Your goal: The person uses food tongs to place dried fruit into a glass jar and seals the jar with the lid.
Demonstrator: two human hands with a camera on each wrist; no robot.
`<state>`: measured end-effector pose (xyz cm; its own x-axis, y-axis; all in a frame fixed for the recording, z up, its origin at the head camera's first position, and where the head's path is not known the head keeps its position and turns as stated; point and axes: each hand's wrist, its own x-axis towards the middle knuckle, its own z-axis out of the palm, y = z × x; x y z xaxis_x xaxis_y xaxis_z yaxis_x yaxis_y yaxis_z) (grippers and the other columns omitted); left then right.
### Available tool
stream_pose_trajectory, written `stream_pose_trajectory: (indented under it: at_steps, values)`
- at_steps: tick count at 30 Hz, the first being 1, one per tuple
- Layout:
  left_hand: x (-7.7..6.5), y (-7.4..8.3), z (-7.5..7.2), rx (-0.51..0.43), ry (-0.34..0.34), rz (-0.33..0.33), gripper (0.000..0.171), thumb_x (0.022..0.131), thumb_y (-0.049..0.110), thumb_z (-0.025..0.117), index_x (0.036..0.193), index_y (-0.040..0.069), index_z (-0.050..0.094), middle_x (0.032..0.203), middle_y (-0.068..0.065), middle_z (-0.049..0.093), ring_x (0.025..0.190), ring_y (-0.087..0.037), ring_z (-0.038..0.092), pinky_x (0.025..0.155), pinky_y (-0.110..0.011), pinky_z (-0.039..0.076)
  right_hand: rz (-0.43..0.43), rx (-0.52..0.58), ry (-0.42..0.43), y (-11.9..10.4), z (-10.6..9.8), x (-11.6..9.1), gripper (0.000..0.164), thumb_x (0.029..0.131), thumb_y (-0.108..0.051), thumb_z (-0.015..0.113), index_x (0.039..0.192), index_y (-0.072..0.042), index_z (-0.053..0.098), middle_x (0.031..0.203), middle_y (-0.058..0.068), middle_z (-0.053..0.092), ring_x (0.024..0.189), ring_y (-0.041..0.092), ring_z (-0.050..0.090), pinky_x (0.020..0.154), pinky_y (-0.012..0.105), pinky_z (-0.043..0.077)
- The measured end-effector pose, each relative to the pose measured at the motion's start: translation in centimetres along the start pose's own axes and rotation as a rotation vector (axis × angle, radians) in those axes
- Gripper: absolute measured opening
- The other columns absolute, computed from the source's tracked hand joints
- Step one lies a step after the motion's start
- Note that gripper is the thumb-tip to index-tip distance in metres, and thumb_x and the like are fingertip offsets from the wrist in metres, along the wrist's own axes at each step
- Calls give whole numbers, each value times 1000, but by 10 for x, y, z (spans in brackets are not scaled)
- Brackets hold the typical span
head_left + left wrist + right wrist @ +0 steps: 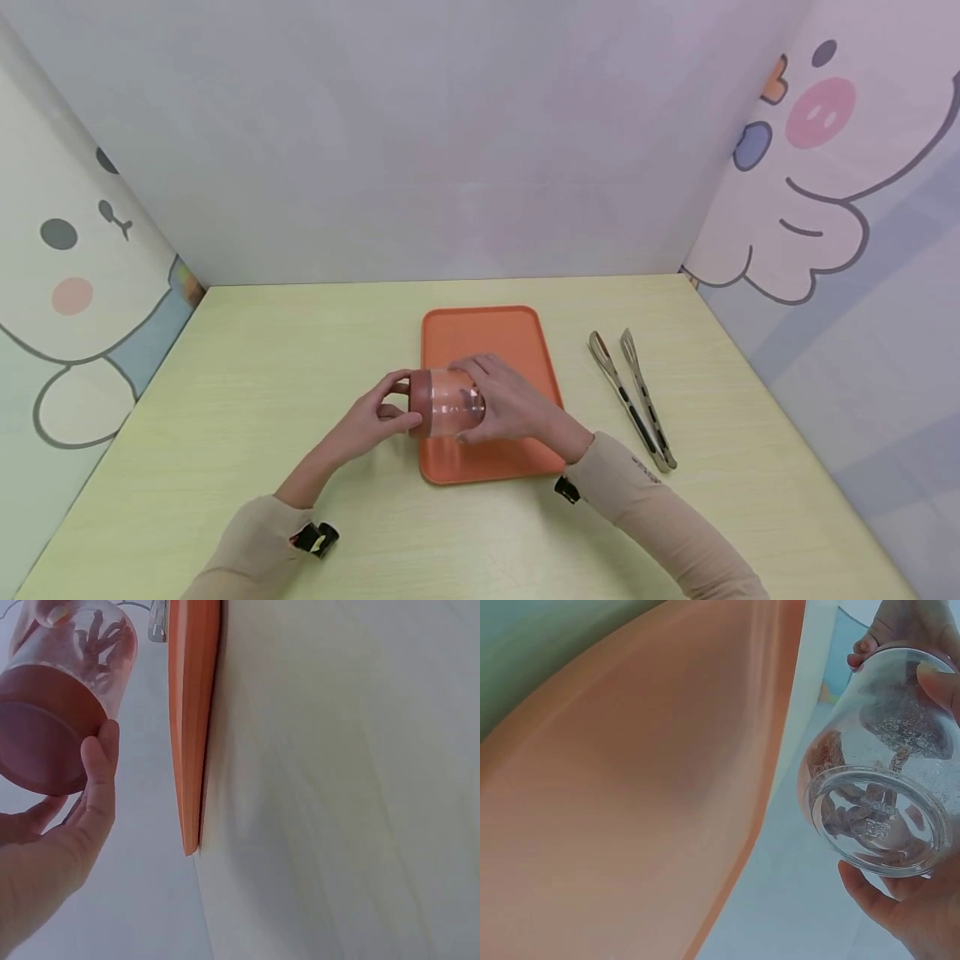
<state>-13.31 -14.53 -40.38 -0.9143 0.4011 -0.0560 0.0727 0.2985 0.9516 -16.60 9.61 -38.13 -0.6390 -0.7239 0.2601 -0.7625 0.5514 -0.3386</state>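
Note:
A clear jar (pixel 454 405) with a reddish-brown lid (pixel 421 403) lies sideways in the air over the orange tray (pixel 487 460). At the lid end, my left hand (pixel 372 422) grips the lid's rim between thumb and fingers. My right hand (pixel 507 402) holds the jar's clear body near its base, with fingers above and thumb below. Through the glassy base (pixel 881 821) in the right wrist view, dark brownish shapes show inside. The left wrist view has the lid (pixel 45 735) facing the camera, with left fingertips on its edge.
Metal tongs (pixel 637 408) with dark grip sections lie spread on the table to the right of the tray. The pale wooden table (pixel 300 333) meets a light wall (pixel 450 167) at the back and cartoon-printed walls on both sides.

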Motion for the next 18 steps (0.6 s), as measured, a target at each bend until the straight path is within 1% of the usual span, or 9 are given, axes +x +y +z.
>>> stream_pose_trajectory:
  at_steps: [4,9,14,16,18]
  values:
    - [0,0,0,12,12,22,63,80,23,67,132,13,32,119,-16,41,81,-21,59,73,-30,48,-4,-8,-5,1,1,0,83,60,-55,69,125,-12,40,119,0,43,104,13,37,78,28,41]
    - [-2,3,1,33,16,20,66,79,19,68,133,13,31,120,-15,42,82,-22,58,71,-27,49,-9,3,-9,1,2,-1,85,59,-54,71,126,-11,39,121,1,42,104,14,38,79,29,41]
    - [-8,20,3,33,13,31,66,80,15,67,133,5,29,119,-19,41,84,-26,57,71,-28,49,-8,9,-9,1,3,-1,86,59,-54,71,126,-11,38,121,1,42,105,14,37,78,30,41]
    - [-10,26,3,42,14,31,65,80,15,66,132,3,29,118,-19,41,84,-27,57,71,-28,49,-6,5,-5,1,3,-1,86,59,-55,70,126,-11,38,122,1,41,105,14,37,78,29,41]
    - [-11,28,4,48,15,24,65,80,14,66,133,4,28,119,-18,41,85,-28,57,70,-27,48,-2,10,-2,2,3,-1,86,59,-55,70,127,-12,37,122,0,41,105,13,37,78,28,41]
